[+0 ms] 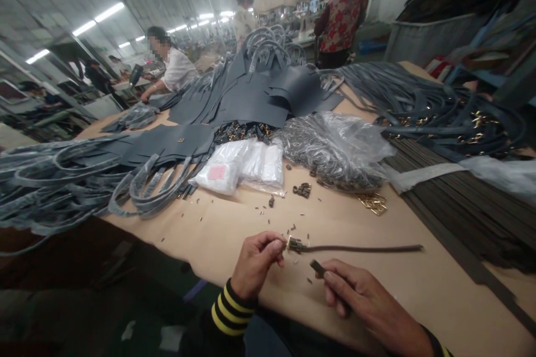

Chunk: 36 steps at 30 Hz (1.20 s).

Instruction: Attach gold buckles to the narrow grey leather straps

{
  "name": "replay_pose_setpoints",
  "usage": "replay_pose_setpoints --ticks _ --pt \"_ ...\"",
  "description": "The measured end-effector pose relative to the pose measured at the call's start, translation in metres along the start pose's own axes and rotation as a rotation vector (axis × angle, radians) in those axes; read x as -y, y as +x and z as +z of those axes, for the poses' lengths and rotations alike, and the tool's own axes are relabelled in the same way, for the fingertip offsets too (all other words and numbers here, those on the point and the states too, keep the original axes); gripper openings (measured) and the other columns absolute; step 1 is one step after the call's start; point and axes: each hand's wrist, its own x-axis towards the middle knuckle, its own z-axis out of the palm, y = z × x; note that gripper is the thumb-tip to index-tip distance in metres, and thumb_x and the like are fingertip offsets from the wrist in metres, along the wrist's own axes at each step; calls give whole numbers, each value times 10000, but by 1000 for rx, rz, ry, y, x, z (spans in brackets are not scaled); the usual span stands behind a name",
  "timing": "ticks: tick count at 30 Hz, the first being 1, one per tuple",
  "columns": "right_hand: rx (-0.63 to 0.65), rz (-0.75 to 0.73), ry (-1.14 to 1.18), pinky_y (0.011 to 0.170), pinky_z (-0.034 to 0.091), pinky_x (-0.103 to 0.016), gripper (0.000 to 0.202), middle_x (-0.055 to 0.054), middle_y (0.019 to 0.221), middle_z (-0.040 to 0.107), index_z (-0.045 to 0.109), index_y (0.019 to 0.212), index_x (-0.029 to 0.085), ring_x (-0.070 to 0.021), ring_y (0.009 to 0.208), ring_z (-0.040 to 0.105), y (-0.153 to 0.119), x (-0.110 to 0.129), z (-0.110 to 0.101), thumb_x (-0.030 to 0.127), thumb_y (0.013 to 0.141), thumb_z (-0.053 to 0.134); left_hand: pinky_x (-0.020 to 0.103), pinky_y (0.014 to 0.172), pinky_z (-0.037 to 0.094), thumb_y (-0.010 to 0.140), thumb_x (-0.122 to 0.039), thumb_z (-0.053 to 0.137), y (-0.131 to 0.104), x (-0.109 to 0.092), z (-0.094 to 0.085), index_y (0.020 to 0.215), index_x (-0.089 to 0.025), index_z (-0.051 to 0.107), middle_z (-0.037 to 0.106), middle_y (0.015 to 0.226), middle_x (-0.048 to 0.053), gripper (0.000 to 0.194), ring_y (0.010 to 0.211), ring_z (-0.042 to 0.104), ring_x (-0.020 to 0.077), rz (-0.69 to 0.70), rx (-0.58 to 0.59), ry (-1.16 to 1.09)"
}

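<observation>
My left hand (260,262) is closed, thumb against fingers, at the gold buckle (288,242) on the left end of a dark strap (364,248). Small dark pieces sit on the strap beside the buckle. Just below the strap, my right hand (352,287) pinches a short dark strip (317,268), its end pointing up and left. Tiny loose pieces (293,227) lie scattered on the brown table covering (234,234) beyond my hands. Farther off are small dark loops (302,189) and gold rings (372,203).
White plastic packets (243,166) and a clear bag (335,148) stand mid-table. Dark leather panels (255,95) are piled behind. Wrapped handles (142,189) lie at left, long brown strips (452,201) at right. A person in white (178,67) works at the far left edge.
</observation>
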Motion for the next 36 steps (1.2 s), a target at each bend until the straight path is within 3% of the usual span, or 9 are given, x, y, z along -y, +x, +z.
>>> replay_pose_setpoints --ticks 3,7,13,18,22,24,27,31,36 --pt "-24 -78 -153 514 385 -219 306 22 599 512 548 784 187 -105 509 475 -8 12 4 415 832 349 208 510 424 628 -333 651 -26 5 16 733 -125 586 556 589 6 243 553 521 100 -162 78 -335" --pt "-105 -177 -370 584 396 -240 265 -5 653 571 573 825 212 -142 600 534 -14 18 11 320 842 331 201 514 432 596 -316 687 -41 9 25 755 -124 593 621 679 51 266 629 586 138 -243 71 -438" --pt "-137 -236 -590 648 403 -264 284 -38 742 647 598 859 233 -182 690 585 -22 9 16 292 844 320 221 490 417 637 -430 615 -48 7 25 837 -106 630 581 596 22 381 479 517 91 -209 113 -199" --pt "-32 -190 -769 572 383 -250 268 -41 679 659 583 778 220 -185 630 600 -28 8 19 236 838 322 193 443 360 740 -434 485 -57 10 42 693 -121 623 501 521 -5 346 436 442 72 -78 168 161" --pt "-29 -190 -624 516 378 -233 280 -27 597 614 519 804 185 -153 533 566 -27 3 25 233 850 248 175 380 317 727 -438 496 -56 18 55 764 -146 523 453 467 -50 296 376 404 64 -112 60 68" --pt "-65 -174 -507 512 387 -231 284 7 541 569 458 975 153 -147 505 551 -25 -1 26 252 857 220 161 363 293 702 -444 526 -54 20 57 719 -157 460 426 465 -69 295 361 374 49 -122 14 -10" --pt "-74 -153 -394 534 404 -239 347 21 548 570 333 1142 122 -153 531 566 -24 -4 26 299 860 236 149 352 263 680 -459 544 -52 21 59 634 -162 409 410 457 -74 330 356 330 30 -132 61 -28" --pt "-19 -165 -275 600 424 -228 233 -21 681 636 459 944 175 -155 668 601 -23 -2 21 327 858 304 156 335 263 685 -508 502 -47 23 62 623 -159 410 429 418 -65 366 328 338 36 -196 146 -33" --pt "-83 -238 -416 620 406 -250 251 -24 667 601 494 725 201 -155 624 563 -23 -3 9 300 856 305 163 370 272 748 -468 445 -38 18 57 608 -158 405 409 419 -68 343 338 340 34 -90 82 37"
